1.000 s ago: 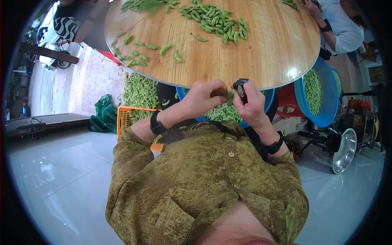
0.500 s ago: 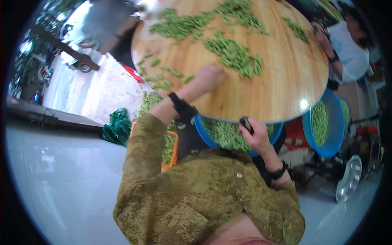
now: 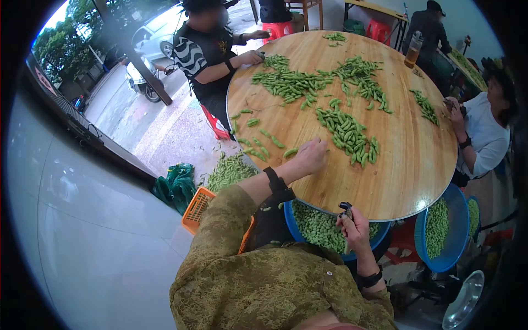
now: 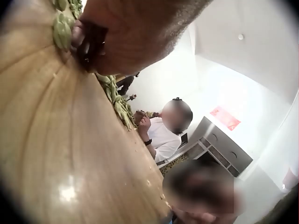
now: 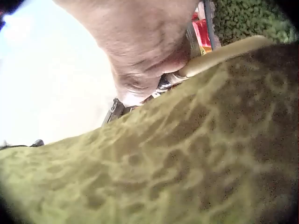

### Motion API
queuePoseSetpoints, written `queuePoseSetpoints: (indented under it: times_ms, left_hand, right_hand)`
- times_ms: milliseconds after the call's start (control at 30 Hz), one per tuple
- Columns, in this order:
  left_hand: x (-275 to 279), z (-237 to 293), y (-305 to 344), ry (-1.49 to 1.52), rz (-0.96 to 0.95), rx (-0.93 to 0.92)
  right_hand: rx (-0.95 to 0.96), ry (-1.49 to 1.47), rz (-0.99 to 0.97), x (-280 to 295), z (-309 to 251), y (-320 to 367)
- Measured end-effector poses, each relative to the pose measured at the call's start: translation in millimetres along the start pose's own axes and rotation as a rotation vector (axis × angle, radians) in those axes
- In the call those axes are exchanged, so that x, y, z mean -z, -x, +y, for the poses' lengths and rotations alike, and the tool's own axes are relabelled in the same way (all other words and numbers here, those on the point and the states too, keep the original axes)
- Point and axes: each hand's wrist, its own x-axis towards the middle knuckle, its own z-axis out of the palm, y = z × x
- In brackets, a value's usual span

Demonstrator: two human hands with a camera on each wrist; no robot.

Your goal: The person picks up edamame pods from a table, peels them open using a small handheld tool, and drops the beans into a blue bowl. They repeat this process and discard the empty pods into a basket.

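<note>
My left hand [image 3: 312, 157] is over the round wooden table [image 3: 396, 181], palm down with fingers bent toward the surface, left of the nearest pile of green bean pods [image 3: 347, 132]. In the left wrist view a pod [image 4: 62, 31] lies right at its fingertips; I cannot tell whether the fingers hold one. My right hand [image 3: 356, 230] grips a small tool [image 3: 345, 207] with a black end, just off the table's near edge. Its pale handle [image 5: 224, 55] sticks out of the fist in the right wrist view. Below is a blue basin [image 3: 291, 220] with shelled green beans [image 3: 316, 225].
More pods [image 3: 291, 83] lie in piles farther across the table, with loose ones [image 3: 276, 142] at the left. Two people sit around it, near a glass of amber drink [image 3: 412, 50]. An orange basket [image 3: 197, 209] stands at lower left, another blue basin [image 3: 446, 261] at right.
My left hand has moved from beside the right hand at the table's edge out over the tabletop. The right hand keeps the tool. The head view has tilted up, showing more of the table.
</note>
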Motion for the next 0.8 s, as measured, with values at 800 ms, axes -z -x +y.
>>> queuePoseSetpoints:
  times_ms: [800]
  left_hand:
    - [9,75,71,1.103,-0.423,0.182]
  right_hand:
    - [-0.041,-0.307,0.151,-1,-11,-10]
